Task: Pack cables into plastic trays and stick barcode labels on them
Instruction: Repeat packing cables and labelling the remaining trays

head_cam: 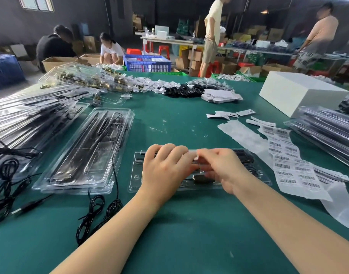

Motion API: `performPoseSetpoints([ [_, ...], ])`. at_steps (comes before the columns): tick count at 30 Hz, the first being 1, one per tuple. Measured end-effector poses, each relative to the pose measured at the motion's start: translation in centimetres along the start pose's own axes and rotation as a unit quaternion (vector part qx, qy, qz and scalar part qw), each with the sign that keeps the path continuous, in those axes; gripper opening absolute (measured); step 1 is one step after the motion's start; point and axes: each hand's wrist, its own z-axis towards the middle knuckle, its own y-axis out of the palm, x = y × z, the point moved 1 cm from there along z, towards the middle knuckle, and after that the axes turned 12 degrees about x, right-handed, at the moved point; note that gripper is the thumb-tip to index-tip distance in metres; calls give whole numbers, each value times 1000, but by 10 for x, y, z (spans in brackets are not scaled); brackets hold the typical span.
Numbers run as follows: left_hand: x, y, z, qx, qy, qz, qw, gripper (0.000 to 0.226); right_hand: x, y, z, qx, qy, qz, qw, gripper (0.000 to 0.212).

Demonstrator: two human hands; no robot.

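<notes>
A clear plastic tray (256,175) lies crosswise on the green table in front of me, with black parts and a cable inside. My left hand (165,167) rests on the tray's left half, fingers curled over its far edge. My right hand (221,167) is over the tray's middle and pinches a small white label (191,153) between thumb and fingertips; the label is blurred. A strip of barcode labels (292,167) lies to the right of the tray. Loose black cables (96,210) lie at the near left.
A stack of clear trays (86,155) holding black parts sits left of centre, with a bigger heap (31,115) further left. More filled trays (328,131) and a white box (300,91) stand at the right. Paper tags and black parts (179,89) lie across the back. People work behind the table.
</notes>
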Motion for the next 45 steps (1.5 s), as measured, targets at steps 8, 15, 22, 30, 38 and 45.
performPoseSetpoints([
  [8, -40, -7, 10, -617, -107, -26, 779, 73, 25, -39, 36, 94, -11, 166, 982, 13],
  [15, -19, 9, -9, -559, -71, -37, 826, 48, 16, 2, 26, 78, -142, 77, 984, 13],
  [22, -34, -6, -27, -315, -294, -132, 893, 17, 32, 31, 15, 42, -183, -63, 980, 24],
  [30, -32, -15, -31, -280, -315, -102, 901, 26, 37, 37, 11, 110, -265, -186, 940, 23],
  [38, -26, -11, -30, -301, -212, -80, 926, 17, 41, 41, 11, 147, -289, -265, 908, 16],
  [45, -26, -10, -30, -358, -113, -57, 925, 20, 44, 29, -10, 33, -465, -494, 734, 44],
])
